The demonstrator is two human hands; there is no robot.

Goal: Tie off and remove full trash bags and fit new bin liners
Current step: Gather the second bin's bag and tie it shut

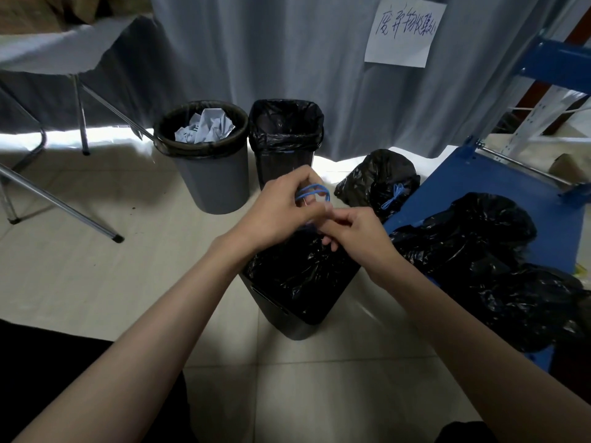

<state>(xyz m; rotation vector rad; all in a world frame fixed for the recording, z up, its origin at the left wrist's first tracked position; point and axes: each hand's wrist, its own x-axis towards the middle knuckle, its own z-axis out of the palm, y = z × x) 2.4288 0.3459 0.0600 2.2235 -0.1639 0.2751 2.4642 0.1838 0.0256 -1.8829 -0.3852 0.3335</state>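
Head view: both bare forearms reach forward over a dark rectangular plastic bin (287, 318) on the floor.
Left hand (281, 209): fingers pinched on a loop of thin blue drawstring (311, 190) above the bin mouth.
Right hand (358, 233): fingers curled on the same drawstring, touching the left hand.
Task bag: a glossy black plastic trash bag (300, 270) sits inside that near bin, its top gathered under the hands.
Behind: a round grey plastic bin (214, 183) with a black liner, crumpled white paper (204, 127) in it; just beside it a black rectangular bin with a fresh black liner (286, 123) over its rim.
Right side: a tied black bag with blue string (380, 180) on the floor; further black bags (479, 260) heaped on a blue flat cart (499, 187).
In the way: the hands hide the bag's neck.
Surface: pale tiled floor (96, 266).
Room: grey curtain (271, 52) with a handwritten white paper sign (404, 30); a folding-leg counter under a grey cloth (64, 49) at left; blue metal shelving (559, 62) at right.
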